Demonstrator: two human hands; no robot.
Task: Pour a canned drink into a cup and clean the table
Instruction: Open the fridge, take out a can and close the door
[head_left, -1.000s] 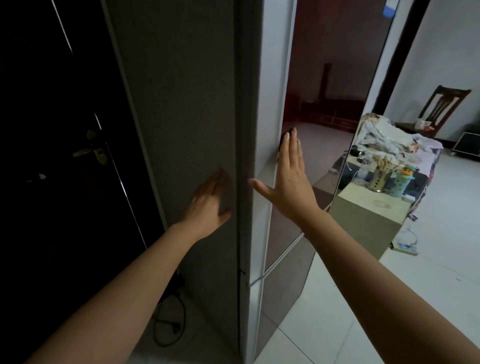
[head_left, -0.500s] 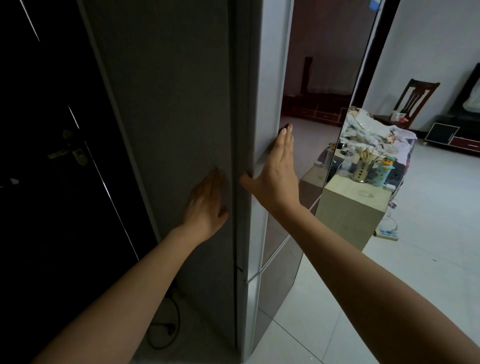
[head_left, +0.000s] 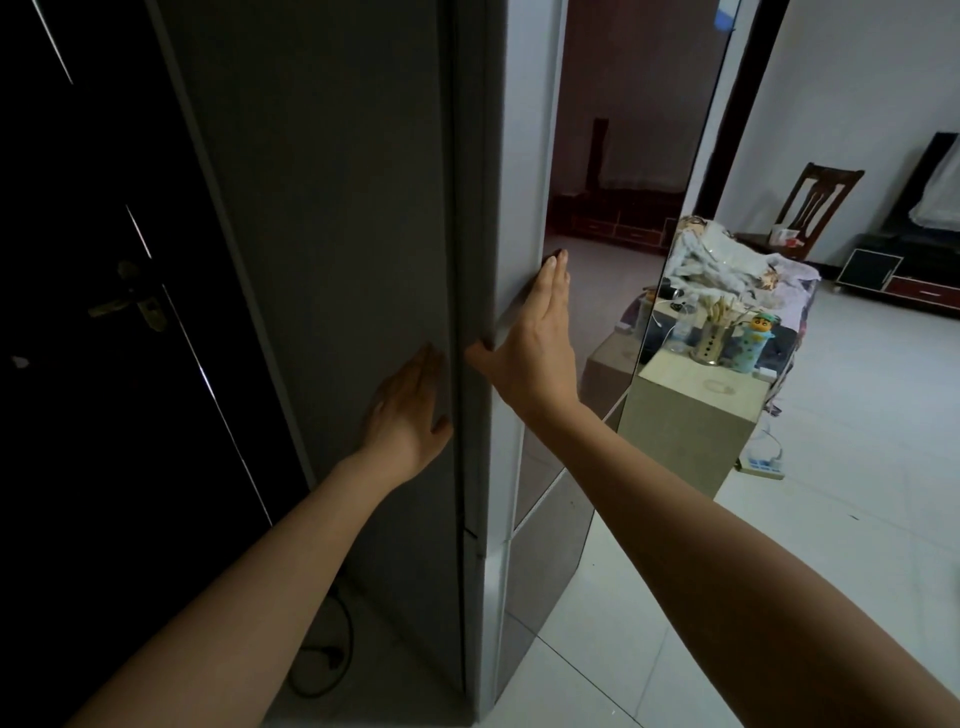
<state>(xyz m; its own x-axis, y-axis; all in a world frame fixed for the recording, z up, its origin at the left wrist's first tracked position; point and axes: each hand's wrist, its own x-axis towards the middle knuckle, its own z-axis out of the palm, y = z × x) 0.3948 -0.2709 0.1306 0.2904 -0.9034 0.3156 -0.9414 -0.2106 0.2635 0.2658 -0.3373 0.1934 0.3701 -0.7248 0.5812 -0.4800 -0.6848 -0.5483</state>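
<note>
A tall grey fridge (head_left: 332, 218) fills the middle of the view, seen from its side corner. Its glossy front door (head_left: 623, 171) reflects the room. My left hand (head_left: 408, 410) lies flat, fingers together, on the fridge's grey side panel. My right hand (head_left: 535, 348) rests flat against the door's pale edge, thumb at the seam between door and body. Neither hand holds anything. No can or cup is in view.
A dark door with a brass handle (head_left: 132, 306) stands at the left. A black cable (head_left: 324, 654) lies on the floor by the fridge. A beige cabinet (head_left: 691, 431) with a utensil holder stands right of the fridge; a power strip (head_left: 761, 465), a chair (head_left: 815, 208) and a TV stand (head_left: 904, 280) lie beyond.
My view has shifted a little to the left and closer to the fridge. Both hands stay flat on the fridge, the right hand slightly lower along the door edge.
</note>
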